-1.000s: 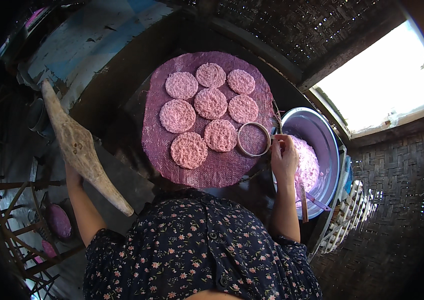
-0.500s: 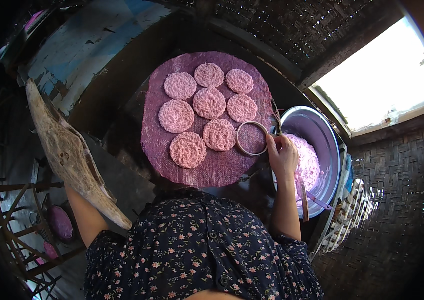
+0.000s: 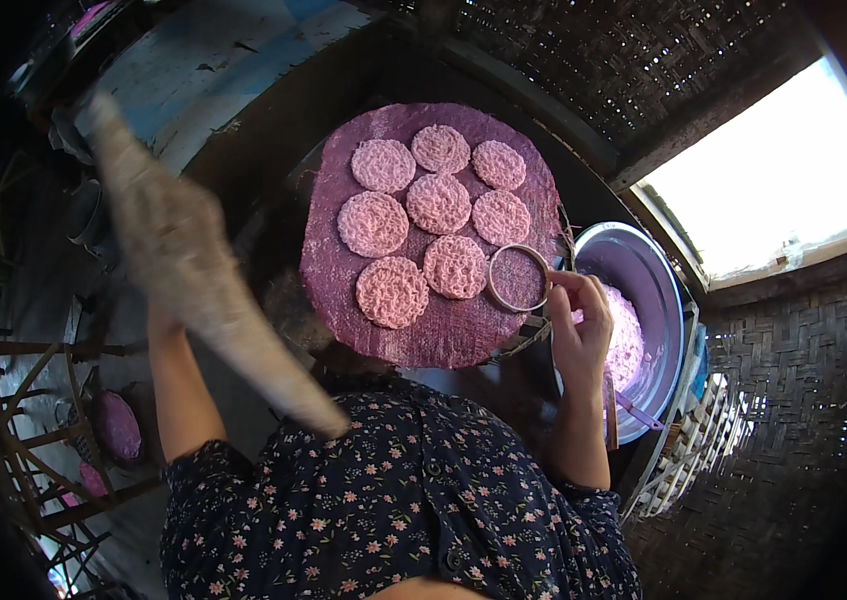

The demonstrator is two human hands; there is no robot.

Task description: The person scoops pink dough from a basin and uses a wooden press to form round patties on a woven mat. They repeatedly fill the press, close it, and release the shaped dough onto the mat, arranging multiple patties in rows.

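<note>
My left hand (image 3: 164, 312), mostly hidden behind it, holds up a long, rough wooden piece (image 3: 189, 235), motion-blurred and slanting across the left side. At the right edge of a round purple woven mat (image 3: 339, 325), my right hand (image 3: 582, 320) has its fingers curled and pinched at the rim of a thin ring (image 3: 495, 296). That ring sits low over the mat, with bare weave showing inside it. Several pink discs of squiggly, noodle-like strands lie on the mat, among them a front one (image 3: 393, 292) and one close to the ring (image 3: 455, 267).
Right of the mat stands a metal basin (image 3: 659, 370) with pink dough-like mass (image 3: 626, 345) and a purple-handled utensil (image 3: 636, 410) inside. A bright window opening (image 3: 764, 180) and woven wall are beyond. On the lower left are a wooden rack (image 3: 19, 430) and a purple round thing (image 3: 116, 425).
The wooden piece has swung right and its lower end now reaches over my torso. My left forearm shows more. The view has shifted slightly; my right hand stays by the ring, fingers more curled.
</note>
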